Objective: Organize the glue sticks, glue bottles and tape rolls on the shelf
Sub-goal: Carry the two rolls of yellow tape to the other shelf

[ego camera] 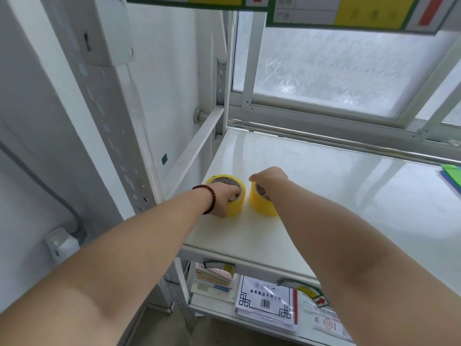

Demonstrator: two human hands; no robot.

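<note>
2 yellow tape rolls stand side by side, just apart, near the front left corner of the white shelf (324, 196). The left hand (224, 198), with a dark bead bracelet (209, 196) at the wrist, grips the left tape roll (235, 208), fingers hooked into its core. The right hand (268, 179) holds the right tape roll (262, 206) from above, fingers curled into its core. Green and blue sheets (452, 176) lie at the shelf's right edge. Paper packs (267, 303) sit on the lower shelf.

Two yellow tape rolls (230, 196) (262, 203) are sitting just apart at the shelf's (324, 196) left front; bare surface is stretching behind and rightward to green folders (451, 174). A slotted upright (112, 126) is bounding the left.
</note>
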